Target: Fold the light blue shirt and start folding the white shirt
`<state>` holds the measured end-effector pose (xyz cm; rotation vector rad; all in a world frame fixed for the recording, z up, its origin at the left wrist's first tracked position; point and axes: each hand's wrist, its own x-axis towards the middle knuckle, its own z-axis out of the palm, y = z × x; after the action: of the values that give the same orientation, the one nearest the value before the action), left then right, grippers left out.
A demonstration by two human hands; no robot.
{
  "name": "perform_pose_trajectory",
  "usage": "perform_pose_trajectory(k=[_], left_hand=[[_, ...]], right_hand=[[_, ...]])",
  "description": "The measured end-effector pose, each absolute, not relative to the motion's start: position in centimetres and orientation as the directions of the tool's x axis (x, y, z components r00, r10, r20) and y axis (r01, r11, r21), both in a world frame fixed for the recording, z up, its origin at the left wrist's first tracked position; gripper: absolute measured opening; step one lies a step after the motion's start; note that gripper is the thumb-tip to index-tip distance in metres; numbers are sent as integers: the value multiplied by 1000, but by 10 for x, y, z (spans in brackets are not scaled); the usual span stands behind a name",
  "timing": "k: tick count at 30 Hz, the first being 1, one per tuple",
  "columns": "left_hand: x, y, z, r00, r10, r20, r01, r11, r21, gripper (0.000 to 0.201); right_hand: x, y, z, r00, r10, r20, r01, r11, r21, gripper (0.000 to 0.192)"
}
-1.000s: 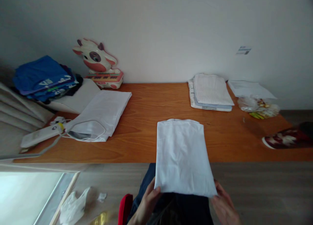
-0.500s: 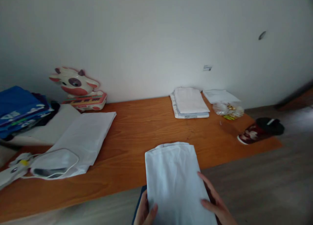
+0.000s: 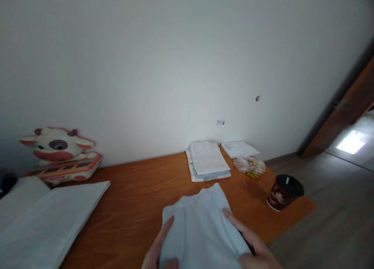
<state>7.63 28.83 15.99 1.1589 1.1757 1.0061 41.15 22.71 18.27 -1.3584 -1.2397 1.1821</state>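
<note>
White cloth (image 3: 198,230) nearer the stack (image 3: 209,160), long axis forward

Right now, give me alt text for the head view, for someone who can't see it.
A person's left grip and right grip hold a white cloth by its sides at a wooden table. Beyond it lies a stack of folded fabric, with a plastic bag and a dark-lidded cup farther right. A cow-shaped toy stands at left.
</note>
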Motion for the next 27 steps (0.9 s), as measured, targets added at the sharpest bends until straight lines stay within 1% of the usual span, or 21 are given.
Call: perform_pose_trajectory(k=[2, 4, 6, 7, 8, 9, 11, 13, 16, 19, 20, 22, 24, 25, 26, 27], left_hand=[[97, 334, 192, 125, 992, 24, 1, -24, 1000, 83], [125, 387, 229, 140, 966, 217, 18, -222, 975, 88], [156, 443, 261, 124, 896, 427, 119, -441, 890, 90], [171, 471, 272, 114, 858, 500, 162, -513, 843, 89], [186, 497, 278, 101, 835, 541, 178, -550, 816, 88], [201, 522, 279, 94, 834, 544, 169, -552, 817, 87], [227, 563, 264, 90, 885, 456, 101, -464, 880, 85], [248, 589, 231, 115, 945, 307, 39, -314, 949, 85], [260, 589, 172, 163, 977, 138, 44, -146, 988, 81], [235, 530, 118, 151, 987, 46, 68, -57, 996, 73], [218, 495, 102, 127, 991, 32, 53, -39, 998, 71], [177, 402, 72, 56, 997, 50, -28, -49, 998, 66], [136, 290, 43, 42, 999, -14, -96, 18, 995, 49], [116, 233, 30, 48, 997, -67, -102, 71, 992, 40], [98, 179, 18, 35, 989, -146, -93, 149, 984, 44], [78, 131, 6, -50, 974, -223, -50, 220, 974, 49]], right_hand=[[429, 277, 220, -3, 999, 34, 116, 34, -993, 89], [450, 336, 257, -42, 991, 128, 138, 132, -982, 97], [472, 398, 287, -49, 968, 247, 224, 251, -942, 100], [483, 429, 297, -39, 955, 295, 284, 294, -913, 101], [493, 458, 303, -30, 947, 319, 362, 308, -880, 100], [503, 484, 305, -6, 942, 335, 453, 301, -839, 98], [519, 525, 294, 51, 937, 345, 591, 250, -767, 92], [529, 550, 268, 99, 935, 341, 657, 196, -728, 80], [534, 558, 215, 136, 927, 349, 706, 156, -691, 63], [522, 536, 165, 168, 904, 392, 743, 145, -653, 58], [512, 522, 150, 176, 893, 415, 752, 150, -642, 59], [481, 485, 119, 159, 861, 483, 781, 190, -595, 59], [441, 436, 89, 63, 825, 562, 817, 281, -504, 56], [420, 409, 76, -11, 829, 560, 815, 332, -475, 55], [400, 382, 64, -81, 843, 532, 804, 371, -465, 55], [383, 357, 54, -153, 857, 493, 794, 403, -454, 55]])
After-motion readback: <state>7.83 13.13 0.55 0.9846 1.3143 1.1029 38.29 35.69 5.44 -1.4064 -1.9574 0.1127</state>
